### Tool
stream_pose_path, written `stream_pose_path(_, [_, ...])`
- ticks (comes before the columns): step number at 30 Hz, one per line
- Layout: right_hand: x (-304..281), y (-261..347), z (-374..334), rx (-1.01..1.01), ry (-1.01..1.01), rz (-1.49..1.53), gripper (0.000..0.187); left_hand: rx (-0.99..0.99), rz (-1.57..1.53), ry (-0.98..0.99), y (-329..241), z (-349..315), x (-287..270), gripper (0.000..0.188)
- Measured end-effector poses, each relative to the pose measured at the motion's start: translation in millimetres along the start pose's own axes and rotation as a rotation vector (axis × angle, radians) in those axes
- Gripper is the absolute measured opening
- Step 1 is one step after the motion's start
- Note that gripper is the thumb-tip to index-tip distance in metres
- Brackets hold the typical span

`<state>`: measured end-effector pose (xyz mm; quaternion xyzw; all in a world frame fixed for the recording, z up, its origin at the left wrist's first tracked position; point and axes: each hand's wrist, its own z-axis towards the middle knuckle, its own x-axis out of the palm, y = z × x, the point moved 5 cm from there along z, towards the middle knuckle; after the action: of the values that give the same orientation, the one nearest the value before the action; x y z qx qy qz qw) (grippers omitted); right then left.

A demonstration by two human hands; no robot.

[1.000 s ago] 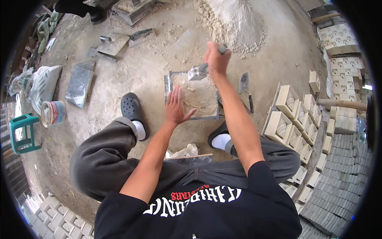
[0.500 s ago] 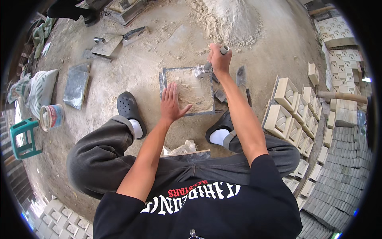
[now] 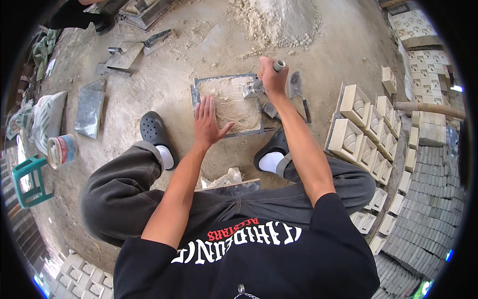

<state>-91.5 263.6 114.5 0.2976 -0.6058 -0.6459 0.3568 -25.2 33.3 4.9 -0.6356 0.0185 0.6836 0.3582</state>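
In front of me on the ground lies a shallow square mould with dark edges (image 3: 229,78), filled with damp, sandy-beige powder (image 3: 238,119). My left hand (image 3: 208,119) rests on the powder by the mould's left side, fingers stretched out and thumb spread. Over the far right corner, my right hand (image 3: 273,78) is wrapped round the handle of a short-handled tool (image 3: 253,88). Its pale, dusty head meets the powder just inside the corner, and a smoother pale strip shows beside it. The tool's exact kind is partly hidden by my fist.
A powder heap (image 3: 284,22) stands beyond the mould. Trowels (image 3: 124,56) and a flat plate (image 3: 90,108) lie left, near a bucket (image 3: 61,151) and green stool (image 3: 31,182). Patterned blocks (image 3: 356,104) line the right. Another person's foot (image 3: 102,22) shows far left.
The tool has scraped or pressed along the far right, where more smooth pale surface shows. My left hand stays flat on the mould. The whole view has shifted slightly.
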Motion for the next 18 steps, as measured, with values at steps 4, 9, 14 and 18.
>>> stream_pose_path(4, [0.6,11.1,-13.7,0.002,-0.042,0.121,0.038,-0.008,0.004,0.002,0.3,-0.2,-3.1,0.105])
stream_pose_path(9, [-1.5,2.2,-11.3,-0.005,0.024,-0.013,0.038,-0.008,-0.006,0.002,-0.2,-1.7,0.2,0.105])
stream_pose_path(14, [-24.7,2.7,-45.1,-0.019,-0.115,0.076,0.039,0.001,-0.007,0.008,-2.9,-2.6,-1.9,0.105])
stream_pose_path(18, [-17.8,17.3,-45.2,0.103,-0.004,0.149,0.038,-0.005,-0.004,0.006,-3.2,-2.3,3.2,0.105])
